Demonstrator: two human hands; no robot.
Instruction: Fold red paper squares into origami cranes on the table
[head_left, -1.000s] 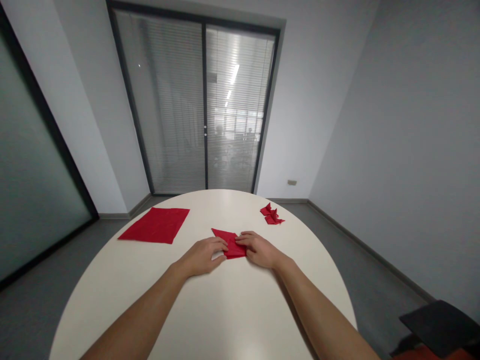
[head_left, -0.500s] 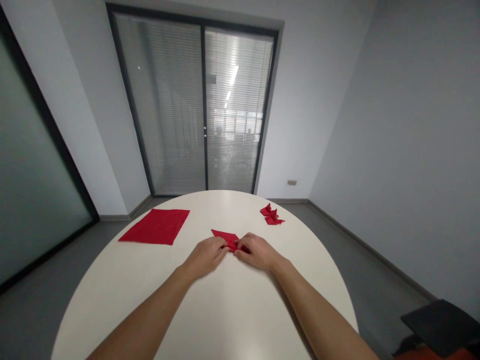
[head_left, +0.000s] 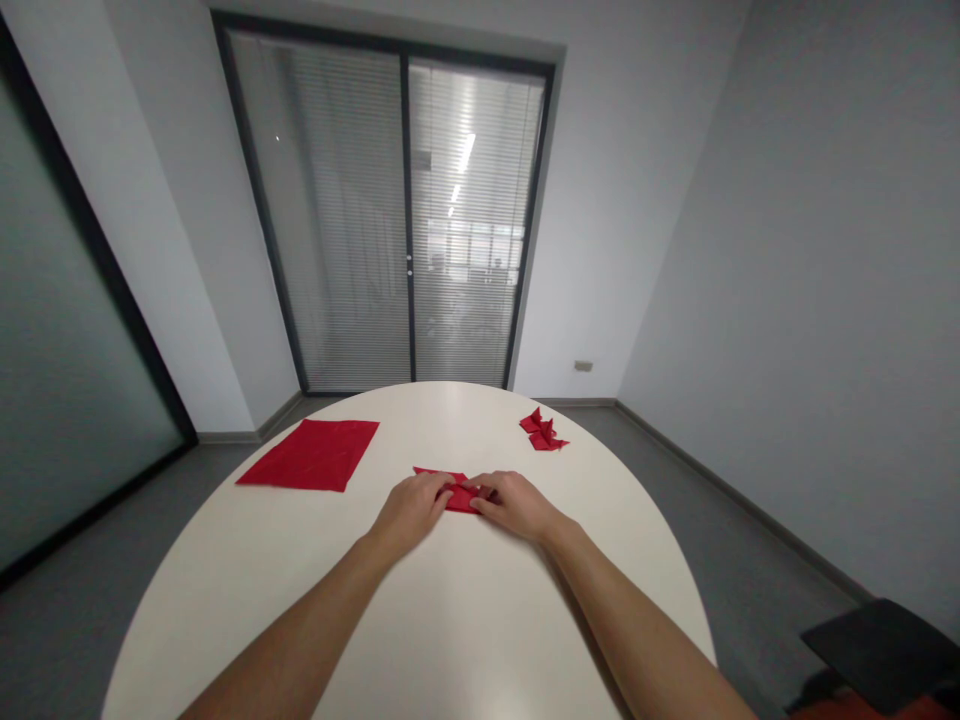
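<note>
A small red napkin (head_left: 457,492), partly folded, lies near the middle of the round white table (head_left: 450,620). My left hand (head_left: 409,510) rests on its left part with fingers curled down onto it. My right hand (head_left: 514,503) presses on its right part, fingertips pinched at the cloth. Both hands cover much of the napkin; only a red strip shows between and beyond them.
A flat unfolded red napkin (head_left: 311,453) lies at the table's left. A finished folded red napkin (head_left: 543,431) sits at the far right. Glass doors with blinds (head_left: 405,210) stand behind the table. A dark chair edge (head_left: 885,650) shows at the lower right.
The hands drew closer together over the napkin and folded it smaller; its pointed left flap now lies flatter and lower than a second ago.
</note>
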